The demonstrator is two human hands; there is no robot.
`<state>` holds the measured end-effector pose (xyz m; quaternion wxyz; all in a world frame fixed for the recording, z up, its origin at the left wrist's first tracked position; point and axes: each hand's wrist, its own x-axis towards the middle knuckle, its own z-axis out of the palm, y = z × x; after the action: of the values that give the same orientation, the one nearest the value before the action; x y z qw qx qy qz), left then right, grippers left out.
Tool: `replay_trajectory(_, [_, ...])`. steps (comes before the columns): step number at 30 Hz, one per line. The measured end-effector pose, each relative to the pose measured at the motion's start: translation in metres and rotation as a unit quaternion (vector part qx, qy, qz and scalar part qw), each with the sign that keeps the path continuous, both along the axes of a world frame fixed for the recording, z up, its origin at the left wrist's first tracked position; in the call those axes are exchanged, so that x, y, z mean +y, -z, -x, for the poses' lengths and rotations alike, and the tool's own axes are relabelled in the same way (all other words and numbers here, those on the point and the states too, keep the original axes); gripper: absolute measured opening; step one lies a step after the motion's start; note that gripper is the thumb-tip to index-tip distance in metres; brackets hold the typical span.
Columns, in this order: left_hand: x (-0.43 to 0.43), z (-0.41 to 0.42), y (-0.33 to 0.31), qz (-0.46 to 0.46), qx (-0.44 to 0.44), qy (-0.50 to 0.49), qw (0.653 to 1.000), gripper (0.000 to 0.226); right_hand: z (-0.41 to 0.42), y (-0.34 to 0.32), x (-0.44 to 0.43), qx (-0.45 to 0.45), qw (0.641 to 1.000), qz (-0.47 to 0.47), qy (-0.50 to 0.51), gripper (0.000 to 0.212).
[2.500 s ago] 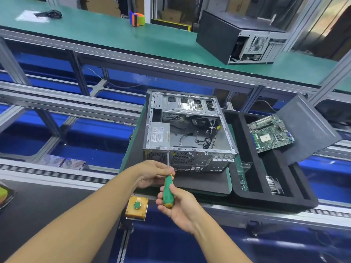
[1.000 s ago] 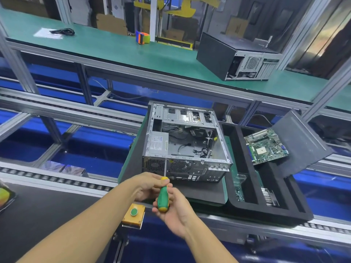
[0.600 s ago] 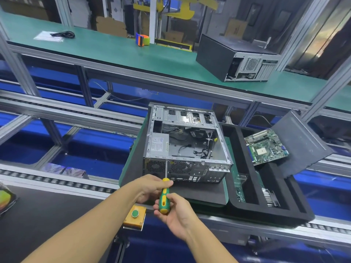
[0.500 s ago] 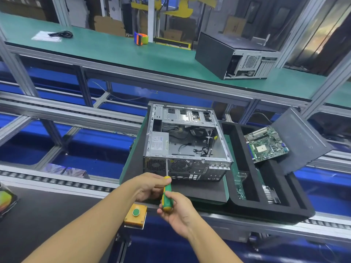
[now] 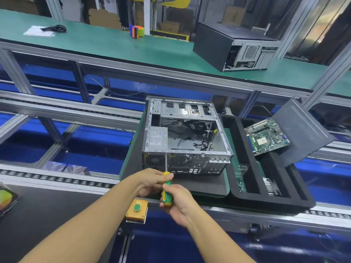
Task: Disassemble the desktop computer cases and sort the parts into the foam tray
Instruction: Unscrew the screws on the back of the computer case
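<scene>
Computer case (image 5: 185, 137): open, rear panel facing you.
Screwdriver (image 5: 166, 194): tip against that rear panel, near its top edge. Your right hand (image 5: 178, 204) grips the green handle; your left hand (image 5: 152, 182) pinches the handle's top.
Foam tray (image 5: 273, 203): just right of the case.
Circuit board (image 5: 266, 136): on the tray, right of the case.

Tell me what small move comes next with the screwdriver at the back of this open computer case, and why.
Probably turn the screwdriver to loosen a screw there. The right hand grips its handle, the left hand pinches the top, and the tip sits on the rear edge of the computer case, by the power supply, which is not yet out.
</scene>
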<state>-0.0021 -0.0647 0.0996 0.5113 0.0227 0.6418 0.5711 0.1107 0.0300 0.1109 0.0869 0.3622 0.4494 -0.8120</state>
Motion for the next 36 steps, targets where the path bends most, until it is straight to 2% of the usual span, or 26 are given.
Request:
replay_trajectory(2, [-0.001, 0.003, 0.000, -0.017, -0.032, -0.036, 0.999, 0.035, 0.001, -0.001, 0.000, 0.004, 1.000, 0.010, 0.008, 0.018])
replay_trajectory(6, [-0.004, 0.002, -0.001, -0.044, -0.065, -0.058, 0.995, 0.021, 0.001, -0.005, 0.007, 0.013, 0.994, 0.108, -0.010, 0.030])
replay_trajectory(9, [-0.007, 0.000, -0.005, -0.077, -0.093, -0.043, 0.992, 0.023, 0.000, -0.004, 0.005, 0.021, 0.996, 0.088, -0.017, 0.031])
replay_trajectory(13, [-0.005, -0.002, -0.010, -0.043, -0.056, 0.002, 0.998, 0.029, 0.002, 0.000, -0.002, 0.022, 0.999, 0.022, -0.010, 0.024])
replay_trajectory(15, [-0.004, 0.001, -0.008, -0.042, -0.054, -0.007, 0.998, 0.031, 0.003, 0.001, -0.002, 0.019, 1.000, -0.002, -0.004, 0.033])
replay_trajectory(17, [-0.004, 0.004, -0.004, -0.043, -0.064, -0.035, 0.996, 0.027, 0.003, 0.000, -0.002, 0.016, 1.000, 0.007, 0.004, 0.040])
replay_trajectory(19, [-0.006, 0.005, -0.003, -0.060, -0.077, -0.050, 0.994, 0.024, 0.001, -0.005, 0.002, 0.012, 0.999, 0.050, 0.014, 0.037])
replay_trajectory(21, [-0.008, 0.003, -0.002, -0.066, -0.068, -0.048, 0.994, 0.028, 0.001, -0.007, 0.007, 0.008, 0.995, 0.096, 0.008, 0.033])
replay_trajectory(23, [-0.009, 0.001, -0.002, -0.071, -0.062, -0.053, 0.994, 0.035, 0.000, -0.007, 0.009, 0.000, 0.994, 0.104, -0.009, 0.035])
replay_trajectory(27, [-0.014, 0.005, -0.005, -0.094, -0.102, -0.027, 0.990, 0.040, -0.001, -0.006, 0.002, 0.020, 0.996, 0.086, -0.012, 0.031])
replay_trajectory(31, [-0.014, 0.006, -0.007, -0.074, -0.090, 0.007, 0.993, 0.059, 0.003, -0.006, -0.001, 0.031, 0.999, 0.027, -0.022, 0.020])
replay_trajectory(33, [-0.010, 0.007, -0.004, -0.070, -0.093, -0.015, 0.993, 0.055, 0.004, -0.009, -0.005, 0.028, 0.999, 0.017, -0.032, 0.016])
replay_trajectory(36, [-0.009, 0.011, -0.004, -0.070, -0.107, -0.038, 0.991, 0.026, 0.004, -0.009, -0.007, 0.018, 0.999, 0.031, -0.017, 0.022])
